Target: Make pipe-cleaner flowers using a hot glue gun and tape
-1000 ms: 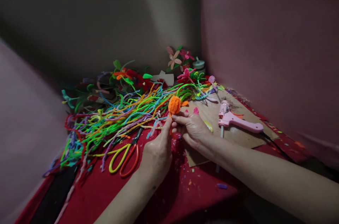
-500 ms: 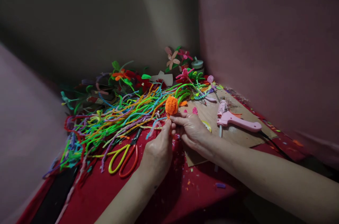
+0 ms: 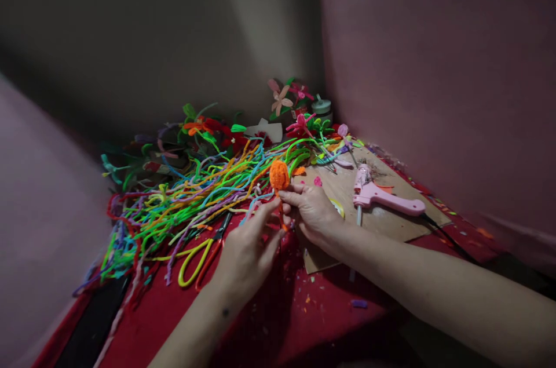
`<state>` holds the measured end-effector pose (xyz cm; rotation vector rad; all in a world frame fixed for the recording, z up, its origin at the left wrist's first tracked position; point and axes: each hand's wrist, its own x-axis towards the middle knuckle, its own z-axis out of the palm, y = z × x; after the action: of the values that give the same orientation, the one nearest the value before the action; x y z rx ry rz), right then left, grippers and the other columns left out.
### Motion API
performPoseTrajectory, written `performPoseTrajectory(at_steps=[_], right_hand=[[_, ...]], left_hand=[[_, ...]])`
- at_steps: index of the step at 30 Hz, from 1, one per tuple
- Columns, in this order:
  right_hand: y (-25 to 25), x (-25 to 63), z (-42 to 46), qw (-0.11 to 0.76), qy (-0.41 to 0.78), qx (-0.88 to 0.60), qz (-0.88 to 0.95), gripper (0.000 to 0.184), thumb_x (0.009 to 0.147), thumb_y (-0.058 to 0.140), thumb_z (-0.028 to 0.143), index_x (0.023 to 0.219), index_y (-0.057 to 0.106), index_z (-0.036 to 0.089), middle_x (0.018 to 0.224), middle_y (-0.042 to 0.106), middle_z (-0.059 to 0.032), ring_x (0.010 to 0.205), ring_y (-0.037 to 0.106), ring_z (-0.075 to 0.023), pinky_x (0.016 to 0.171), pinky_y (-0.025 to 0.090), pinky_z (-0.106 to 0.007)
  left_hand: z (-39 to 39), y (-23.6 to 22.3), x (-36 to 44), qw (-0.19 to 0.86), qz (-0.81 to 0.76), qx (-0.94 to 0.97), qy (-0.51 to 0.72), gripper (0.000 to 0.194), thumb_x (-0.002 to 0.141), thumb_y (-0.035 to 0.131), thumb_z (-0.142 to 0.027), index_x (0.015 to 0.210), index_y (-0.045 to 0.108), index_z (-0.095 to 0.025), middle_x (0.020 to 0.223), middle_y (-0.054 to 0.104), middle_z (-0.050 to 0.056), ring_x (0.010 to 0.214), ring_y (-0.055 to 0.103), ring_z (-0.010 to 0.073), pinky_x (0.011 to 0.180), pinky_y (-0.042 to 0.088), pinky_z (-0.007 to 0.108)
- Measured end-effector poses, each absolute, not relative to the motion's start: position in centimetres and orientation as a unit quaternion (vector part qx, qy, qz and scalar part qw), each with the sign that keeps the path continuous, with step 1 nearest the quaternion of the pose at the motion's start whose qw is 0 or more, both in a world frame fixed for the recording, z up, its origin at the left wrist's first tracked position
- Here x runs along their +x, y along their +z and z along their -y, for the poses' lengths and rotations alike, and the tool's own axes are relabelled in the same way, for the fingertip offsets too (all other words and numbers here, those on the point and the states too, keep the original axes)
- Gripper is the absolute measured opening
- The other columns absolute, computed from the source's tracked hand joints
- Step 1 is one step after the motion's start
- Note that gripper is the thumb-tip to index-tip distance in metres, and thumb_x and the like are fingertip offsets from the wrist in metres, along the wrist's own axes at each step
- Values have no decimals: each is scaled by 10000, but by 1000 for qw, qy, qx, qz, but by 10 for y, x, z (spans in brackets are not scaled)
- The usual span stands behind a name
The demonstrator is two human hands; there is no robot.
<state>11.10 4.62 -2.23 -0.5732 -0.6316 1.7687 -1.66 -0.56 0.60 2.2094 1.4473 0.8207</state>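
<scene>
An orange fuzzy pipe-cleaner flower bud stands upright in front of me, a short orange tail hanging below it. My right hand pinches its base between thumb and forefinger. Close by on the left, my left hand has its thumb and forefinger apart, the tips beside the orange tail; whether they touch it is unclear. Scissors with a yellow and a red handle loop lie left of my left hand, partly hidden by it.
A heap of colourful pipe cleaners spreads across the red cloth. To the right, a pink glue gun with its cord lies on a cardboard sheet. Finished pipe-cleaner flowers and a lidded jar stand by the wall.
My left thumb and forefinger have spread from their pinch at the bud's base, and the left hand has shifted down and left. The right hand keeps its hold; the bud has turned slightly.
</scene>
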Motion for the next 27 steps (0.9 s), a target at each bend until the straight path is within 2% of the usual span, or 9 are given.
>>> performPoseTrajectory(at_steps=[2,3,5,8,11,15,19,24,27], right_hand=[[-23,111,-45,561,732,-253,293,175,612,731,240,702,642,119,405,537,63,296,453,-53,316,384,-155],[-23,111,-45,565,723,-258,304,202,616,737,264,723,650,116,408,539,63,298,452,-52,319,388,-157],[-23,111,-43,572,711,-264,313,254,612,753,310,733,658,108,413,543,60,301,456,-52,321,394,-163],[-22,112,-42,574,708,-266,315,323,595,770,346,775,646,108,420,559,56,303,477,-61,320,392,-166],[-20,113,-42,590,699,-269,302,386,558,797,327,816,575,146,415,577,63,292,495,-80,313,387,-164],[-19,113,-42,599,691,-274,297,339,556,781,298,715,514,163,399,575,56,284,504,-92,309,409,-170],[-17,112,-39,592,692,-289,295,264,572,741,269,674,525,155,392,568,49,300,520,-98,309,426,-172],[-12,112,-35,595,677,-296,316,151,591,687,229,643,580,136,419,564,52,332,513,-74,335,467,-177],[-11,112,-33,597,669,-285,338,101,604,646,195,670,627,121,443,585,38,354,532,-77,339,463,-167]], left_hand=[[5,21,-16,243,-544,727,342,204,789,595,-292,958,649,-193,882,700,44,731,642,150,635,490,221],[3,26,-15,267,-563,684,379,188,774,613,-313,894,665,-177,803,689,32,651,612,128,576,468,203],[-1,31,-10,332,-588,605,422,231,751,636,-339,882,675,-152,627,625,-10,486,500,79,454,384,175],[-7,30,0,401,-587,531,461,263,714,668,-331,871,673,-120,477,507,-57,388,370,44,379,270,160],[-12,25,6,412,-580,501,494,227,665,708,-300,779,658,-110,431,480,-67,364,356,36,362,244,156],[-16,20,4,471,-555,458,511,222,618,741,-287,711,637,-114,415,496,-60,344,380,35,366,272,157],[-16,20,5,452,-572,455,511,218,615,746,-292,705,648,-120,434,544,-39,355,425,46,367,281,156],[-14,25,8,369,-603,499,500,140,625,724,-233,667,672,-110,421,538,-43,342,376,31,340,253,150],[-14,26,7,373,-590,510,503,128,639,707,-236,660,669,-115,423,549,-36,353,413,52,351,299,162]])
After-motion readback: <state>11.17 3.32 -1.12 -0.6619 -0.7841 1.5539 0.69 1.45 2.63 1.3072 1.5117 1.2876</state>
